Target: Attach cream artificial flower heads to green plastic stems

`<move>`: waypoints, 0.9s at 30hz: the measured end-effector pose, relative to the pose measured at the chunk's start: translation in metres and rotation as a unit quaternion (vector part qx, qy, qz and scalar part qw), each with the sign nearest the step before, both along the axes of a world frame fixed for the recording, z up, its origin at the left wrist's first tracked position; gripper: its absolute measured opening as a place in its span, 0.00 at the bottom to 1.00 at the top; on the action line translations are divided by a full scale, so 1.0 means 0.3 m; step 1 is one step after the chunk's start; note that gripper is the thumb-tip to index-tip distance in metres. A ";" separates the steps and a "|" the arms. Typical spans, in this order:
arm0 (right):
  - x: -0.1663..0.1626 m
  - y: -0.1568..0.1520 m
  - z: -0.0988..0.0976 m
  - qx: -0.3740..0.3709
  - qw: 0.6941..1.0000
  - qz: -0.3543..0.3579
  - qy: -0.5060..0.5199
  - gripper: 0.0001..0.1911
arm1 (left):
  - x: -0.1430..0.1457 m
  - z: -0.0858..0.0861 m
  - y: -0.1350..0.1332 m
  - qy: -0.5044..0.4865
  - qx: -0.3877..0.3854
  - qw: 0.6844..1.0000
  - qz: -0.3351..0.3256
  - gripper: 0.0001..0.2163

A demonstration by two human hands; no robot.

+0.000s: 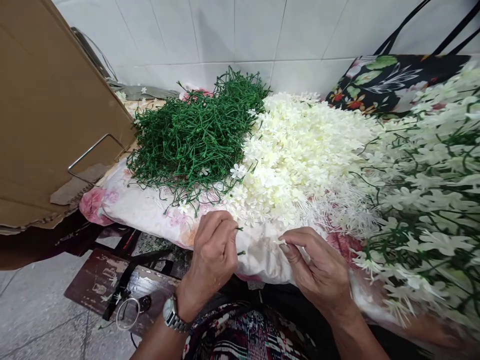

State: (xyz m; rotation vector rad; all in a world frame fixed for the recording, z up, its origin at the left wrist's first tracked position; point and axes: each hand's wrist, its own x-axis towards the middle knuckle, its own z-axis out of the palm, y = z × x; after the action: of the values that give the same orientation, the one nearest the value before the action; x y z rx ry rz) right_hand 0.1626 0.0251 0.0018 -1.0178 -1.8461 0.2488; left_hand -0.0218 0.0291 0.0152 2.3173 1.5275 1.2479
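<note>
Matt plastic is shown by the thin green stems (195, 135) and small cream blossoms (300, 150); the white wall tiles (225, 30) are glazed and glossy

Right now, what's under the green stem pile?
The green stem pile lies on a floral cloth, visible round its front edge. Whatever the pile's middle covers, and what supports the cloth, is hidden.

Green stems (195, 135), cream-white blossoms (300, 150), pink floral cloth (150, 210), brown cardboard (48, 110).
</note>
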 end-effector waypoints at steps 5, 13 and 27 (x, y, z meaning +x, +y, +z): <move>-0.005 -0.029 0.055 -0.029 0.999 0.040 0.014 0.06 | 0.035 0.026 -0.046 -0.233 -0.154 0.956 -0.092 0.07; -0.031 -0.064 0.107 -0.066 0.994 0.083 -0.005 0.05 | 0.063 0.007 -0.082 -0.343 -0.256 0.895 -0.124 0.05; -0.024 -0.064 0.091 -0.026 0.993 0.075 -0.082 0.08 | 0.068 -0.001 -0.083 -0.196 -0.158 0.958 -0.139 0.07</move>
State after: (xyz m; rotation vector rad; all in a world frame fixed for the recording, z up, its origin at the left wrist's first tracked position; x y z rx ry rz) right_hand 0.1554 0.0058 0.0291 -0.9590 -2.0785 0.3122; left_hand -0.0013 0.0041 0.0147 1.8650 1.1272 1.1941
